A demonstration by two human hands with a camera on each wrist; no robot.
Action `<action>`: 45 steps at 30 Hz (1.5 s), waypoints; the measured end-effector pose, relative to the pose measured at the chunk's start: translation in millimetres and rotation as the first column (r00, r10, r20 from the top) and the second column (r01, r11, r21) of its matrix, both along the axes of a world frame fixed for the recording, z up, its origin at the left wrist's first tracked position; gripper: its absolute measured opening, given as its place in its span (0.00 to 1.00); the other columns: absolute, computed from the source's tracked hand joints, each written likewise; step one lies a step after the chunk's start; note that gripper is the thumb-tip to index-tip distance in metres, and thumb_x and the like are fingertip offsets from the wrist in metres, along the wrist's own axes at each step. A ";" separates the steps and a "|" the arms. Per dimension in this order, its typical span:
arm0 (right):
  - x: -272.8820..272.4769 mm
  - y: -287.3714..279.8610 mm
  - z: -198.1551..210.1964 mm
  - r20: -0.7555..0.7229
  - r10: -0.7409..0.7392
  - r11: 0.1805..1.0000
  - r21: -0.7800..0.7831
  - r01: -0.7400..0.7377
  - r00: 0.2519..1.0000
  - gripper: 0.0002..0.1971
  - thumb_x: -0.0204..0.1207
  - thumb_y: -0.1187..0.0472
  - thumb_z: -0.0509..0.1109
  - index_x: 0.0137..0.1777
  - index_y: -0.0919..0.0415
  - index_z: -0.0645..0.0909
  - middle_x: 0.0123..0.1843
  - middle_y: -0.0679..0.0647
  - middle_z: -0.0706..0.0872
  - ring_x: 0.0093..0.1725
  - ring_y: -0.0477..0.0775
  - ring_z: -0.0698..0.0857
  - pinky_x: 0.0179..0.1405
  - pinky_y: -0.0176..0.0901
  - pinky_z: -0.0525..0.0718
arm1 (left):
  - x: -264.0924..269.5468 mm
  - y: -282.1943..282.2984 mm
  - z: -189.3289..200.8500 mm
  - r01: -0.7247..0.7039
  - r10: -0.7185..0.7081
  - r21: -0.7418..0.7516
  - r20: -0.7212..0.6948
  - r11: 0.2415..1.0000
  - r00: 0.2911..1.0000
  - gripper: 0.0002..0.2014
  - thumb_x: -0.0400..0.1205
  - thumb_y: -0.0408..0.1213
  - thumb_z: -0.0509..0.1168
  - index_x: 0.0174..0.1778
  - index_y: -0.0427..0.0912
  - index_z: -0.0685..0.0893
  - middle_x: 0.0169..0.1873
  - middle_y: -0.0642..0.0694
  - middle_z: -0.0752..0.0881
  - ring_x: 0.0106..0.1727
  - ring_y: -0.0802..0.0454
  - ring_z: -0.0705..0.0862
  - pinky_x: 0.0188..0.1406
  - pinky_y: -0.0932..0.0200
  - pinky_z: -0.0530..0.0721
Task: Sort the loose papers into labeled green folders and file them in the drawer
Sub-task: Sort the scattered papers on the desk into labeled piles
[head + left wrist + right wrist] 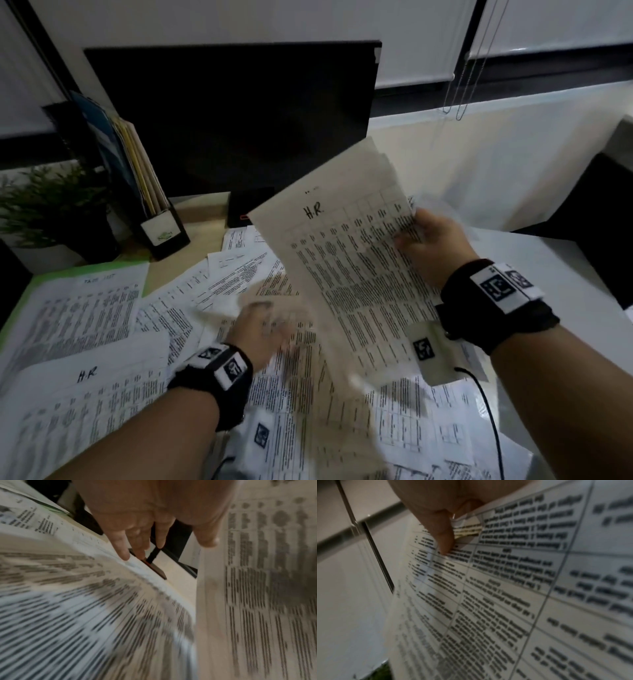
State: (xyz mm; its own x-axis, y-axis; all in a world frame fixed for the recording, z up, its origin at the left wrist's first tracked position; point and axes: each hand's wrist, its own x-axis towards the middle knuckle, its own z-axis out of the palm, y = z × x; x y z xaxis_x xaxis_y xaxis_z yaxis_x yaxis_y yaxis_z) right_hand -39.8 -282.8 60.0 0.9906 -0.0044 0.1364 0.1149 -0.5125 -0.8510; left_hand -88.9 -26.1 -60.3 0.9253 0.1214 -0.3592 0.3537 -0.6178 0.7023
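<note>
bare forearms, no sleeves in view. on the left wrist [219, 383], a wide black fabric band, slightly fuzzy at the edges, carrying a white block with black square-patterned markers on two of its faces. on the right wrist [496, 308], the same kind of black band, wider across the back of the arm, topped with a white strip showing two black-and-white square markers side by side. under that wrist, a pale boxy camera unit [433, 353] with another square marker on its face and a thin black cable [493, 425] curving off it.
</note>
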 end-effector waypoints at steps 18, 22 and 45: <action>-33.2 -5.6 -24.1 -0.216 0.201 0.980 0.038 -0.198 0.956 0.18 0.72 0.71 0.74 0.38 0.43 0.89 0.43 0.45 0.91 0.51 0.53 0.88 0.63 0.54 0.81 | -0.9 28.5 56.4 -0.174 0.102 -0.528 -0.162 0.832 0.982 0.08 0.84 0.25 0.58 0.47 0.36 0.82 0.33 0.47 0.91 0.25 0.59 0.87 0.30 0.64 0.85; -32.8 -12.8 -30.9 -0.172 -0.073 0.982 -0.186 0.041 0.982 0.13 0.71 0.64 0.75 0.54 0.49 0.85 0.50 0.51 0.88 0.49 0.55 0.85 0.52 0.43 0.81 | -4.1 21.4 65.0 -0.238 0.305 -0.482 0.063 0.843 0.950 0.07 0.82 0.27 0.64 0.53 0.39 0.84 0.50 0.40 0.87 0.40 0.50 0.87 0.43 0.56 0.85; -21.8 -24.5 -85.9 -0.531 -0.252 0.967 -0.109 0.229 0.809 0.13 0.77 0.65 0.70 0.59 0.70 0.81 0.46 0.60 0.85 0.46 0.59 0.84 0.44 0.42 0.83 | -25.0 42.2 -17.6 -0.171 0.148 -0.214 -0.117 0.962 0.982 0.14 0.84 0.42 0.63 0.65 0.42 0.78 0.60 0.43 0.84 0.58 0.43 0.83 0.55 0.56 0.83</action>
